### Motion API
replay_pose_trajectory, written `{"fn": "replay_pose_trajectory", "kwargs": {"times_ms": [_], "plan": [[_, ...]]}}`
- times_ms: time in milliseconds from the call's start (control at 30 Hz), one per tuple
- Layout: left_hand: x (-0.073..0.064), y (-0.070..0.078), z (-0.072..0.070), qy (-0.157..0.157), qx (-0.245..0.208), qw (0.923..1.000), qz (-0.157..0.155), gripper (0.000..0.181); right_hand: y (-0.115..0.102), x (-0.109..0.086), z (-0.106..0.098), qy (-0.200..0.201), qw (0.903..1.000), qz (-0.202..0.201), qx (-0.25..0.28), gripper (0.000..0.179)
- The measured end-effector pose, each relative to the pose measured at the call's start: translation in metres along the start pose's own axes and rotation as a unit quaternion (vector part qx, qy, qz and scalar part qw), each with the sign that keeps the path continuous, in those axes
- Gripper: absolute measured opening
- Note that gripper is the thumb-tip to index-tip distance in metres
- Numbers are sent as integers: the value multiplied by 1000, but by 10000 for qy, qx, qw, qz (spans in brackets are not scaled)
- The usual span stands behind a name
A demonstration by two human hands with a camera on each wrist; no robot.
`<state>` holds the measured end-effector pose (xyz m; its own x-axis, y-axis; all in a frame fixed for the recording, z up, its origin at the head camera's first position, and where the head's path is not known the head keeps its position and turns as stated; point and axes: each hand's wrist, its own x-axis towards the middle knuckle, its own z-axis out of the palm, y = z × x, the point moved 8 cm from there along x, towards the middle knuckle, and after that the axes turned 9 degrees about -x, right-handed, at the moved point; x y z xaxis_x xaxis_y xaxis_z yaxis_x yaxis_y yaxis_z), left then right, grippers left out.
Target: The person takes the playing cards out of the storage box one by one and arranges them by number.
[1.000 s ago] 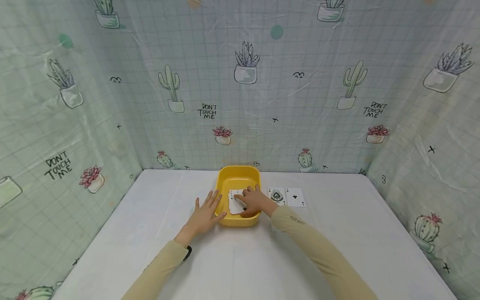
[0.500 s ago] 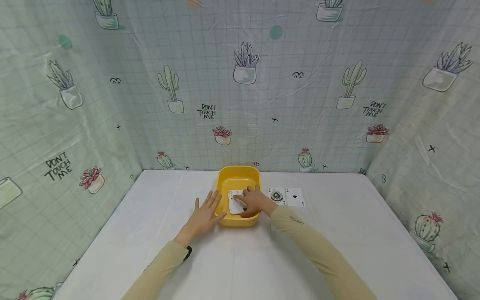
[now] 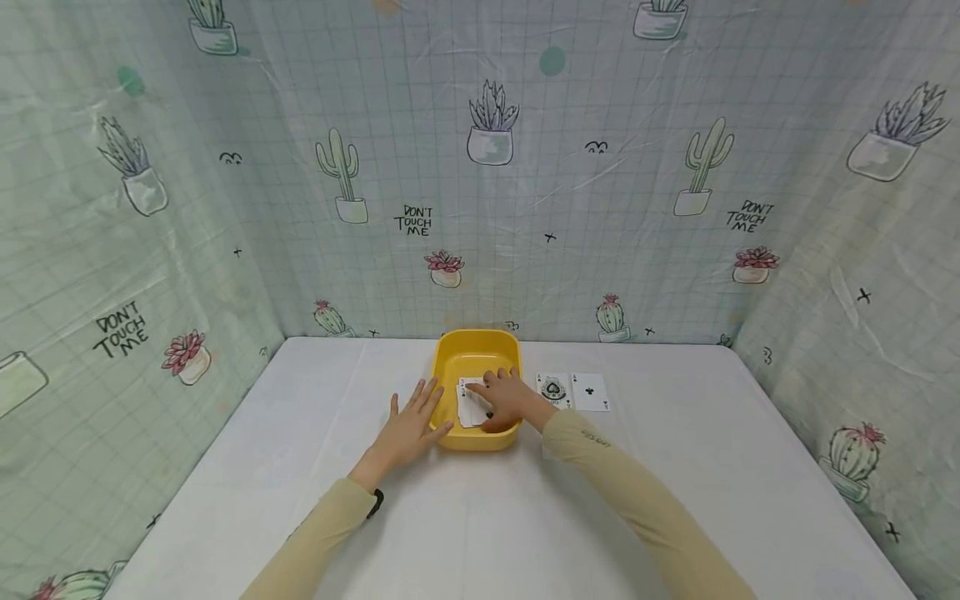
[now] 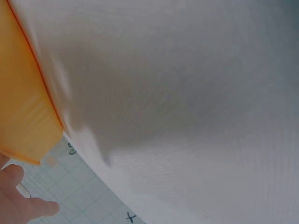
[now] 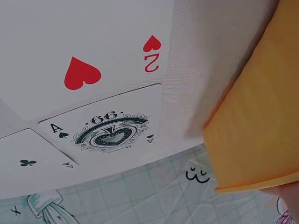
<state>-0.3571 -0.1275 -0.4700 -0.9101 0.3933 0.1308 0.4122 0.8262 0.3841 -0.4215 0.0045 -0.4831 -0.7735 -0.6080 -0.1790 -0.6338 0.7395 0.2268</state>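
A yellow plastic tray (image 3: 472, 354) stands at the back middle of the white table, with a small pile of playing cards (image 3: 468, 410) lying face up in it. My left hand (image 3: 407, 430) is spread along the tray's left side, its fingertips at the rim. Over the pile, my right hand (image 3: 512, 400) reaches in across the right rim; index finger and thumb are spread apart on the cards. The hand covers part of the pile. Outside the tray on the right lie an ace of spades (image 5: 110, 128), an ace of clubs (image 3: 591, 393) and a two of hearts (image 5: 93, 37).
The white table (image 3: 315, 400) reaches around the tray. Behind and beside it hangs a cactus-print cloth (image 3: 600, 208). My right forearm (image 3: 622, 483) passes over the two of hearts and hides most of it in the head view.
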Motion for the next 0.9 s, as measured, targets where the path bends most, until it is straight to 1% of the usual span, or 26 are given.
{"fn": "replay_pose_trajectory", "kwargs": {"times_ms": [100, 233, 367, 500, 667, 900], "plan": [[0, 0, 0, 22, -22, 10000, 11, 72, 1, -1, -3, 51, 9998, 28, 166, 80], [1, -1, 1, -6, -65, 10000, -19, 72, 1, -2, -8, 182, 9996, 58, 199, 84], [1, -3, 2, -18, -88, 9999, -48, 72, 0, -5, -15, 330, 9993, 73, 176, 89], [1, -3, 1, 39, -46, 10000, -42, 71, -2, -9, -23, 426, 9990, 29, 120, 93], [1, -3, 1, 84, -36, 10000, -39, 71, -2, -13, -32, 494, 9988, 27, -53, 94], [1, -3, 0, 90, -66, 9999, -39, 71, 3, -20, -39, 683, 9976, 115, -45, 94]]}}
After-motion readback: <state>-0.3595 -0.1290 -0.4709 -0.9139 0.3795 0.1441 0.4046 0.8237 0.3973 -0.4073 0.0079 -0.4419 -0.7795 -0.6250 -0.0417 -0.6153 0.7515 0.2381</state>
